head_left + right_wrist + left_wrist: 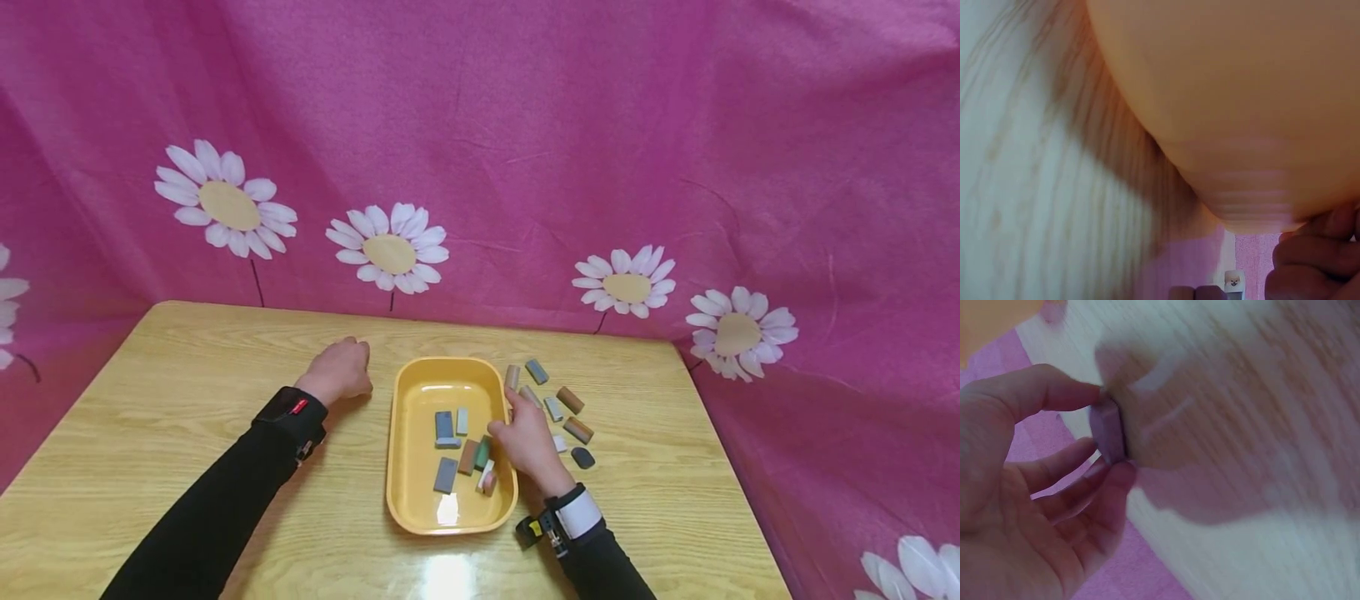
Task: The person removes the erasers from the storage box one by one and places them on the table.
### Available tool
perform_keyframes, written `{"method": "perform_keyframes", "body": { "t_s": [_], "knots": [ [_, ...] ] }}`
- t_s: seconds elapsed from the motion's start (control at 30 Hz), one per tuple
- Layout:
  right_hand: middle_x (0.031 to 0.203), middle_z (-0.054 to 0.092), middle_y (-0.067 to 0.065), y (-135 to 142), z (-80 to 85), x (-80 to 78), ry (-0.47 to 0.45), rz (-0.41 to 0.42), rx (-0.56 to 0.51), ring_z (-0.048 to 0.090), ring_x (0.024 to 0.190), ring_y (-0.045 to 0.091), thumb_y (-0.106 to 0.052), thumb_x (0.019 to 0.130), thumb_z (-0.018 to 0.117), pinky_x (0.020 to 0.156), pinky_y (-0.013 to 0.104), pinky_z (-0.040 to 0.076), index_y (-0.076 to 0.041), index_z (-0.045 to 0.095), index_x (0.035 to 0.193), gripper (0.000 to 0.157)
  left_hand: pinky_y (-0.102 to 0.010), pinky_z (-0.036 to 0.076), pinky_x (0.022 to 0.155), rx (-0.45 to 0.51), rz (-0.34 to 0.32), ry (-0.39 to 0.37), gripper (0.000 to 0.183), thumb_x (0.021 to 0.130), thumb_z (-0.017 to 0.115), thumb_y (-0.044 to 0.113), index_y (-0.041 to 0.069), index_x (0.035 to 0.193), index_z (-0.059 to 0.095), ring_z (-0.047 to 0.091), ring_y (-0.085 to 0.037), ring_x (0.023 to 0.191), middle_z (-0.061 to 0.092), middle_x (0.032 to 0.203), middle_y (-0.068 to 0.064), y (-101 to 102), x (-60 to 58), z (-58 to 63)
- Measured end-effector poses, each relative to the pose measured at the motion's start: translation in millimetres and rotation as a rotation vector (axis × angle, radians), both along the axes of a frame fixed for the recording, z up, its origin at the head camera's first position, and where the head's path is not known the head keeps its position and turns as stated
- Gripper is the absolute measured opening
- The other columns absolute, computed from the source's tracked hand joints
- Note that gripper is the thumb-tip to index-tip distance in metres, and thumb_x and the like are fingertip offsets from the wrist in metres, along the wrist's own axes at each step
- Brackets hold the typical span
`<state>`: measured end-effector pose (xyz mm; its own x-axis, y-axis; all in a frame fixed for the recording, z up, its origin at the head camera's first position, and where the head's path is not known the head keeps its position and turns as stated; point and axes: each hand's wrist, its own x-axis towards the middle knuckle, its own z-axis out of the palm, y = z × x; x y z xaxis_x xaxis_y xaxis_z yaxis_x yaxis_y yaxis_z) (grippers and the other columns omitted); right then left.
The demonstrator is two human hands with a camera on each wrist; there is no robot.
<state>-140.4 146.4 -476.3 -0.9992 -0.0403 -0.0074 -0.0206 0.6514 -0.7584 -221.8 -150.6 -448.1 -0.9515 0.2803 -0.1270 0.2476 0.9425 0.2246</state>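
My left hand (339, 372) is on the table left of the yellow tray. In the left wrist view its thumb and fingertips pinch a small purplish-grey block (1107, 430) at the wood surface; the head view hides this block behind the hand. My right hand (531, 440) grips the right rim of the yellow tray (397, 467), thumb on the inner side and fingers outside. In the right wrist view the curled fingers (1310, 265) sit against the tray wall (1222, 125). Inside the tray lie several small blocks, among them a green one (482, 452) and a brown one (468, 457).
Right of the tray, several loose blocks are scattered on the wooden table (645, 517), including a brown block (570, 400), a blue-grey block (536, 372) and a dark rounded piece (582, 457). A pink flowered cloth (510, 150) hangs behind the table.
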Motion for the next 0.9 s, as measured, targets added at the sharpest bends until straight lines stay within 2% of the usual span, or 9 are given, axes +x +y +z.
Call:
{"method": "perform_keyframes", "body": {
  "t_s": [0.13, 0.33, 0.43, 0.57, 0.67, 0.83, 0.9],
  "knots": [
    [0.099, 0.058, 0.009, 0.0, -0.7, -0.8, 0.007, 0.002, 0.008, 0.056, 0.075, 0.015, -0.011, 0.074, 0.058, 0.060, 0.025, 0.048, -0.008, 0.048, 0.133, 0.060, -0.046, 0.044, 0.070, -0.012, -0.005, 0.010, 0.030, 0.068, 0.064, 0.018, 0.004, 0.093, 0.055, 0.051, -0.033, 0.087, 0.052, 0.095, -0.014, 2.5, -0.2, 7.0],
    [0.099, 0.053, 0.009, 0.4, 1.3, -0.9, 0.021, 0.004, 0.024, 0.054, 0.077, 0.016, -0.011, 0.073, 0.060, 0.063, 0.026, 0.047, -0.008, 0.049, 0.132, 0.060, -0.040, 0.044, 0.074, 0.070, -0.069, 0.103, 0.035, 0.072, 0.060, 0.015, 0.004, 0.106, 0.059, 0.053, -0.026, 0.088, 0.055, 0.099, -0.009, 25.9, 2.5, 30.8],
    [0.100, 0.054, 0.009, 0.6, 1.6, -0.9, 0.023, 0.004, 0.025, 0.054, 0.077, 0.016, -0.012, 0.073, 0.060, 0.064, 0.026, 0.047, -0.007, 0.049, 0.132, 0.060, -0.037, 0.044, 0.076, 0.095, -0.143, 0.123, 0.033, 0.074, 0.060, 0.016, 0.006, 0.106, 0.059, 0.053, -0.023, 0.089, 0.056, 0.102, -0.007, 44.7, 7.0, 44.0],
    [0.101, 0.059, 0.009, 1.2, 0.5, -1.2, 0.029, 0.006, 0.026, 0.055, 0.077, 0.016, -0.012, 0.073, 0.060, 0.065, 0.027, 0.047, -0.007, 0.048, 0.133, 0.061, -0.033, 0.042, 0.077, 0.120, -0.271, 0.051, 0.031, 0.076, 0.062, 0.019, 0.010, 0.106, 0.060, 0.051, -0.018, 0.087, 0.057, 0.101, -0.005, 72.7, 15.4, 54.6],
    [0.099, 0.060, 0.009, 1.5, -0.3, -1.8, 0.032, 0.009, 0.028, 0.055, 0.074, 0.015, -0.013, 0.073, 0.060, 0.064, 0.027, 0.046, -0.007, 0.048, 0.133, 0.062, -0.030, 0.041, 0.075, 0.117, -0.349, 0.000, 0.030, 0.076, 0.063, 0.021, 0.013, 0.105, 0.061, 0.050, -0.015, 0.083, 0.057, 0.099, -0.004, 93.4, 21.7, 55.0],
    [0.087, 0.060, 0.007, 2.0, -0.8, -1.8, 0.026, 0.015, 0.021, 0.055, 0.065, 0.014, -0.012, 0.073, 0.059, 0.055, 0.027, 0.046, -0.007, 0.047, 0.133, 0.061, -0.028, 0.041, 0.070, 0.033, -0.454, 0.016, 0.030, 0.075, 0.064, 0.024, 0.015, 0.104, 0.062, 0.050, -0.012, 0.081, 0.054, 0.096, 0.002, 122.4, 31.6, 44.5],
    [0.085, 0.060, 0.006, 2.2, -0.9, -1.3, 0.018, 0.019, 0.014, 0.054, 0.063, 0.013, -0.012, 0.073, 0.059, 0.052, 0.027, 0.045, -0.007, 0.046, 0.134, 0.062, -0.029, 0.042, 0.071, -0.015, -0.477, -0.003, 0.033, 0.074, 0.065, 0.027, 0.017, 0.106, 0.063, 0.051, -0.013, 0.085, 0.054, 0.100, 0.003, 131.2, 35.3, 39.7]
  ]
}}
